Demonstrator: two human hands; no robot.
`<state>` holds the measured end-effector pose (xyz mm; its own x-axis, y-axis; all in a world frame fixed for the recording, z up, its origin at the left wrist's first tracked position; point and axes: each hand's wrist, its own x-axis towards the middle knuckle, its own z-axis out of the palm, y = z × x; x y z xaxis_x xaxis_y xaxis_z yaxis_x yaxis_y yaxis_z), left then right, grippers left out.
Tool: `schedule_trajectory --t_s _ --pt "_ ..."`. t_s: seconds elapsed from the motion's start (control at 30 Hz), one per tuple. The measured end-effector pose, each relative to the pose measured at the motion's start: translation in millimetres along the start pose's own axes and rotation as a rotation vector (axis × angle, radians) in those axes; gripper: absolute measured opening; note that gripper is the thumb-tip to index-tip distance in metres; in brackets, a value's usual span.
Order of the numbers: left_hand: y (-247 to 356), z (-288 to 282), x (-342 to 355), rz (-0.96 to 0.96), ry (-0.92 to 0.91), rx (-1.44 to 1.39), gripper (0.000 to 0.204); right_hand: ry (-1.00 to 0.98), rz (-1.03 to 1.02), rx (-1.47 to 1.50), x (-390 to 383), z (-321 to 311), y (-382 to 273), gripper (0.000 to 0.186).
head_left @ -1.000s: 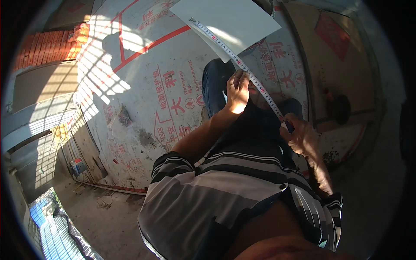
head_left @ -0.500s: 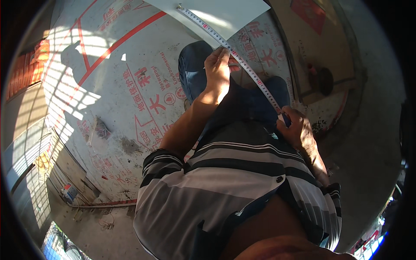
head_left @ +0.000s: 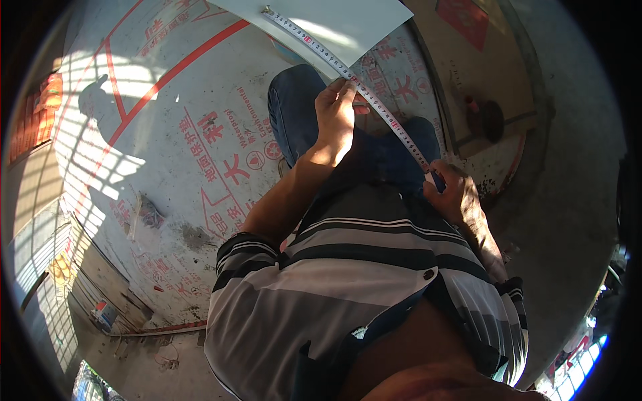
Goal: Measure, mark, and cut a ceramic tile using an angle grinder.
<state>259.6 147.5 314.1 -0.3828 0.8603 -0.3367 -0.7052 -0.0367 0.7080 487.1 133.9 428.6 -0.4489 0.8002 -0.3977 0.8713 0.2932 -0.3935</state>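
The person crouches over a floor covered with grey protective sheeting (head_left: 167, 100) printed in red, with a pale grey panel (head_left: 348, 23) lying ahead of the knees. A tape measure blade (head_left: 348, 73) runs on a diagonal from its hooked end at the panel's far left part, across the panel, and down toward the person's right side.

The left hand (head_left: 334, 113) sits about halfway along the blade, fingers curled and closed in a pinch, thumb and fingertips pressing the tape near the panel's near edge. The right hand (head_left: 455, 194) is lower, just above the right knee, fingers wrapped shut around what appears to be the tape's case, of which only a dark blue sliver shows; how tightly it grips cannot be told. The blade looks taut between the two hands and on to the hook.

A dark round object (head_left: 491, 120) with a reddish piece beside it lies on the floor to the right, well apart from the panel. Debris and a small carton (head_left: 103, 314) sit at the lower left by the sheeting's edge.

The likely trouble lies at the hook: only its seat on the panel holds it there, so a slight sideways pull from the right hand could slip it free, and the blade might snap back toward the fingers. The tape crosses the panel at a slant, so any reading taken may run long. The left hand's pinch could also shift the blade off its mark if the pressure eases
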Motion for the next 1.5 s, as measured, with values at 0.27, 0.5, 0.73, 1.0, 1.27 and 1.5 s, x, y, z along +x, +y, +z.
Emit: schedule_trajectory --t_s 0.27,0.5,0.73,1.0,1.27,1.5 --pt "2.6 -0.7 -0.8 -0.019 -0.009 0.016 0.021 -0.048 0.002 -0.044 2.5 -4.8 -6.9 0.029" --pt "2.2 -2.5 -0.3 -0.007 -0.007 0.003 0.021 0.04 -0.067 -0.029 3.5 -0.4 -6.1 0.027" --pt "0.4 -1.1 -0.2 0.0 0.002 -0.004 0.021 -0.008 -0.005 -0.02 3.8 -1.8 -5.1 0.028" --pt "-0.8 -1.2 0.6 -0.004 0.012 -0.001 0.02 0.029 -0.049 -0.012 6.9 2.8 3.9 0.032" --pt "2.0 0.5 -0.1 -0.02 0.035 0.006 0.019 0.032 -0.05 -0.002 7.9 1.8 1.4 0.031" --pt "7.3 -5.5 -2.7 -0.031 -0.079 0.061 0.024 0.049 -0.063 0.073 10.7 -3.4 13.1 0.031"
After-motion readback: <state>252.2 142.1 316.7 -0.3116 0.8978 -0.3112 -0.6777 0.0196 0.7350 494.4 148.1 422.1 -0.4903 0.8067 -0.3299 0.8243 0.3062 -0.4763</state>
